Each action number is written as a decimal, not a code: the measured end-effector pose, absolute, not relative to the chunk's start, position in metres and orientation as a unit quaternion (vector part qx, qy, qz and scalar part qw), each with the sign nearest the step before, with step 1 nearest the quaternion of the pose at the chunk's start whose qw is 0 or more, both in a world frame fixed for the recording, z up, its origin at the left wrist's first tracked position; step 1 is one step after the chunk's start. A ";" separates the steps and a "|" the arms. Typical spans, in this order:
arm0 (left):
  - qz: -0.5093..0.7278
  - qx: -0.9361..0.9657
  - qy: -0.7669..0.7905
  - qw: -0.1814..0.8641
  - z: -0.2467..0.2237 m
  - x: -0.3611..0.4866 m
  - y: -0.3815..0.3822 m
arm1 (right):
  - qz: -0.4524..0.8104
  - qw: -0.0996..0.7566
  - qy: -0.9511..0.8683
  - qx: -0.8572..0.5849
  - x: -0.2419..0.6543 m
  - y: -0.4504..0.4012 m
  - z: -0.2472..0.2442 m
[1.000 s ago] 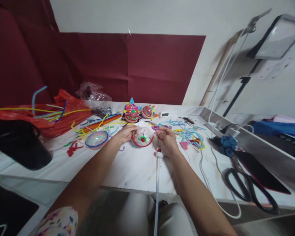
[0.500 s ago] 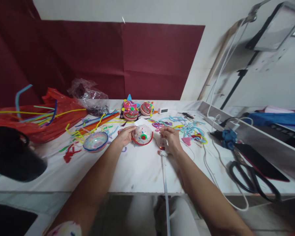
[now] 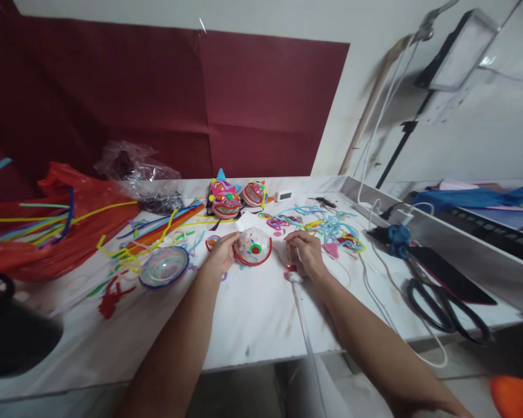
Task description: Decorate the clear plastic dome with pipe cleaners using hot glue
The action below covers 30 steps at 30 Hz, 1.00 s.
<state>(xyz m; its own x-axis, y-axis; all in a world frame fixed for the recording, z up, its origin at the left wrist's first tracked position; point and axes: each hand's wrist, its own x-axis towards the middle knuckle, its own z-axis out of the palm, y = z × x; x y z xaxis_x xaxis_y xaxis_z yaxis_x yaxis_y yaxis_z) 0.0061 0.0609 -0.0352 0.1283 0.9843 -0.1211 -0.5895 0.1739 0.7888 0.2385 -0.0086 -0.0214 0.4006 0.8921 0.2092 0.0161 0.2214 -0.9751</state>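
My left hand (image 3: 223,253) grips the left side of a clear round ornament (image 3: 251,239) with a red rim and a green-and-red dot facing me. Just right of it, my right hand (image 3: 304,253) is curled over a pale device (image 3: 293,275) with a small red light and a cord running toward my lap; whether the fingers grip it is hard to tell. A clear bowl (image 3: 164,266) with a blue rim lies left of my left hand. Behind the ornament sit two decorated heads, one pink (image 3: 225,199) and one red and white (image 3: 254,194).
Coloured pipe cleaners (image 3: 326,225) lie behind my right hand. Black scissors (image 3: 447,307) and a dark phone-like slab (image 3: 453,276) are at the right. A red plastic bag (image 3: 96,200) and a black mug-like container (image 3: 17,331) stand at the left.
The view has shifted, so the bag and bowl sit farther left and lower. Both hands keep nearly the same pose, the left still on the ornament. An orange object now shows at the lower right.
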 end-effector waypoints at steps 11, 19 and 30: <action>0.561 0.287 0.365 0.686 -0.033 0.002 0.053 | 0.271 0.633 -0.499 -0.526 0.237 -0.011 -0.021; 0.573 0.287 0.362 0.677 -0.031 0.001 0.052 | 0.303 0.669 -0.472 -0.487 0.226 -0.011 -0.018; 0.566 0.275 0.378 0.679 -0.026 0.002 0.048 | 0.299 0.711 -0.467 -0.433 0.227 -0.014 -0.001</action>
<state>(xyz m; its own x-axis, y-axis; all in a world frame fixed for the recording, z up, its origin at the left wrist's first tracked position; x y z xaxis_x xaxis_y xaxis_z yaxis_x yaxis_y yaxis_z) 0.0018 0.0483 -0.0260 0.0741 0.9766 -0.2018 -0.5603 0.2081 0.8017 0.2271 -0.0140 -0.0009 0.3847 0.8293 0.4053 -0.0201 0.4465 -0.8945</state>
